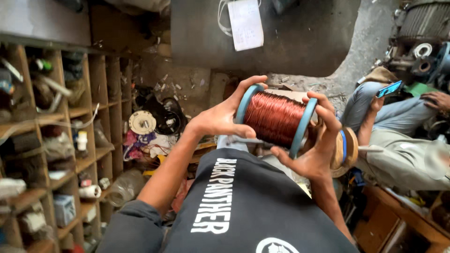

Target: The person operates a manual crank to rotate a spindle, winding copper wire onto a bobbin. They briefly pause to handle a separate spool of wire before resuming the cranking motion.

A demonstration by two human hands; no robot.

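Wooden shelves (89, 112) full of small parts stand at the left of a cluttered workshop. Both hands hold a spool of copper wire (275, 118) in front of the chest: left hand (218, 119) and right hand (315, 149) each closed around one blue flange. Another person (398, 140) sits at the right with a phone (389, 88).

White paper tag (245, 23) hangs up top; phone screen (389, 88) glows blue right.
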